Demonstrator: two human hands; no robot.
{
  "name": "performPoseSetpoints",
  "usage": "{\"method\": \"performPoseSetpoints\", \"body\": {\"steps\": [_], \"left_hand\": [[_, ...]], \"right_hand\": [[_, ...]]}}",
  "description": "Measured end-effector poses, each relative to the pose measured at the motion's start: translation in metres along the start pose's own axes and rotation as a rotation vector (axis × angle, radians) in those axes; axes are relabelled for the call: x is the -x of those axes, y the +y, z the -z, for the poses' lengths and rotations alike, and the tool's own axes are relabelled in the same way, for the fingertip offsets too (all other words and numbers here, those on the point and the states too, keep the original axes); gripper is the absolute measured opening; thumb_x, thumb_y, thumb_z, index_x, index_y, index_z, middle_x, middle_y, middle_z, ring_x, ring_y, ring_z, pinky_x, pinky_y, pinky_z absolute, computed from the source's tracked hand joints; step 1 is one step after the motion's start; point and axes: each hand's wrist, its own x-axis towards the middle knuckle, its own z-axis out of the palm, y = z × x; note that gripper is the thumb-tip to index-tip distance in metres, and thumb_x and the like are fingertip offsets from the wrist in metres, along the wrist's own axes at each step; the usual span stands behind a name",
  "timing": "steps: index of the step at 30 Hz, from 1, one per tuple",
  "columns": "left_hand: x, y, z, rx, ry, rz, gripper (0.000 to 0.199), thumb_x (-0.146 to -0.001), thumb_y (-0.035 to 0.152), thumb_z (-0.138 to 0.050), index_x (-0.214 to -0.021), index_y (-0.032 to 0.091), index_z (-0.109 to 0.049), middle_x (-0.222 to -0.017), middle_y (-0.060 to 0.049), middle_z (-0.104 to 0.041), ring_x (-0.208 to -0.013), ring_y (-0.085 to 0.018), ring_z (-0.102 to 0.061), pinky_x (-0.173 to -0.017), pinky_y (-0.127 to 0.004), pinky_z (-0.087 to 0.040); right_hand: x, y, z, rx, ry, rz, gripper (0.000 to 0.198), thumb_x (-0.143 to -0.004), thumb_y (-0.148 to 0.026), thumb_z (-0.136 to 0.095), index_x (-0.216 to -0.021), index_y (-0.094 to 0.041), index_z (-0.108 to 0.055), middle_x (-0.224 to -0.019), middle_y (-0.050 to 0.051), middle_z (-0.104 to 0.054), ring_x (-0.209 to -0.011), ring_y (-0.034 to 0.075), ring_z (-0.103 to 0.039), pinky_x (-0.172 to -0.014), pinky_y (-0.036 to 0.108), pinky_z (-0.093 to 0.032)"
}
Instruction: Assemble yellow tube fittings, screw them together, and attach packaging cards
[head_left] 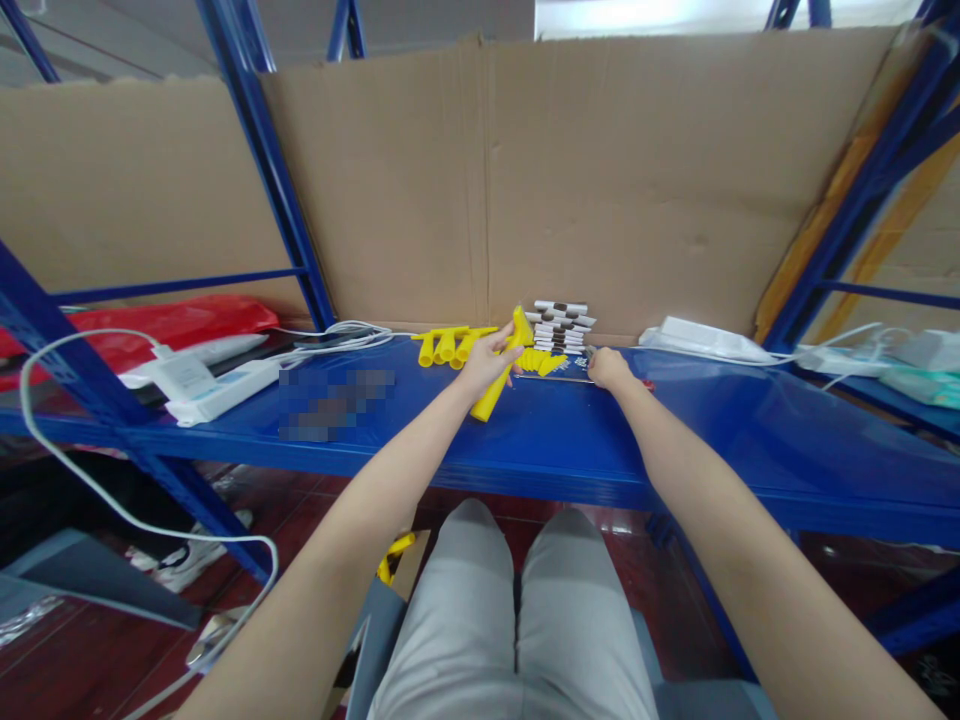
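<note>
Tube (489,400) aslant within the left hand's (484,366) curled fingers (501,336)

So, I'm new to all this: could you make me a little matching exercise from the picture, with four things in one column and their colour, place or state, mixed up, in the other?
Things
1. Left hand
2. Cardboard sheet
3. Shelf top
4. Foreground trousers

Descriptions
A. Blue, beneath both hands
B. Grey, below the shelf's front edge
C. Closed around a long yellow piece
D. Brown, standing along the back

Right pairs: 1-C, 2-D, 3-A, 4-B
</note>
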Motion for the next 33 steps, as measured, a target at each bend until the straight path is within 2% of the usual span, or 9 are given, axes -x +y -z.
{"method": "performPoseSetpoints", "body": {"steps": [9,13,18,25,29,33], "left_hand": [[-0.0022,-0.0025,0.0016,-0.005,-0.013,0.000,0.063,-0.089,0.008,-0.063,-0.148,0.022,-0.047,-0.101,-0.008,-0.074,-0.052,-0.007,-0.060,-0.043,-0.016,-0.046],[-0.0007,-0.0008,0.0006,0.013,-0.009,0.013,0.063,-0.088,0.008,-0.063,-0.148,0.021,-0.048,-0.096,-0.007,-0.074,-0.050,-0.007,-0.059,-0.040,-0.015,-0.043],[0.0015,0.0030,-0.0002,0.020,0.002,0.032,0.063,-0.088,0.005,-0.061,-0.148,0.022,-0.047,-0.099,-0.007,-0.074,-0.049,-0.006,-0.058,-0.039,-0.015,-0.043],[0.0039,0.0052,0.0009,0.080,-0.087,0.167,0.072,-0.086,0.007,-0.064,-0.152,0.023,-0.040,-0.108,-0.011,-0.074,-0.052,-0.008,-0.062,-0.041,-0.017,-0.045],[0.0026,0.0035,0.0020,0.142,-0.188,0.322,0.077,-0.087,0.007,-0.062,-0.156,0.022,-0.031,-0.112,-0.015,-0.074,-0.054,-0.012,-0.066,-0.042,-0.018,-0.048],[-0.0016,-0.0009,0.0044,0.212,-0.284,0.420,0.078,-0.089,0.008,-0.060,-0.157,0.021,-0.025,-0.112,-0.016,-0.073,-0.057,-0.015,-0.069,-0.050,-0.024,-0.055]], "right_hand": [[-0.0003,-0.0019,0.0009,0.030,-0.023,-0.013,0.042,-0.089,-0.007,-0.049,-0.129,-0.007,-0.063,-0.123,0.023,-0.068,-0.122,0.029,-0.063,-0.097,0.032,-0.050],[-0.0002,-0.0028,0.0020,0.041,-0.040,-0.015,0.043,-0.088,-0.007,-0.051,-0.129,-0.008,-0.063,-0.125,0.024,-0.067,-0.121,0.028,-0.064,-0.094,0.029,-0.051],[0.0009,-0.0042,0.0034,0.063,-0.068,0.014,0.045,-0.086,-0.005,-0.052,-0.131,-0.004,-0.061,-0.128,0.025,-0.065,-0.123,0.029,-0.062,-0.098,0.031,-0.049],[0.0031,-0.0034,0.0061,0.058,-0.057,0.040,0.045,-0.082,-0.004,-0.055,-0.127,-0.006,-0.064,-0.125,0.023,-0.068,-0.120,0.028,-0.064,-0.092,0.027,-0.050],[0.0018,0.0012,0.0065,-0.068,0.022,0.068,0.037,-0.077,-0.002,-0.055,-0.110,-0.009,-0.071,-0.109,0.018,-0.074,-0.110,0.027,-0.068,-0.087,0.026,-0.051],[-0.0002,0.0008,0.0060,-0.388,0.132,0.109,0.032,-0.075,-0.002,-0.053,-0.100,-0.012,-0.070,-0.099,0.011,-0.075,-0.096,0.022,-0.069,-0.084,0.027,-0.051]]}}
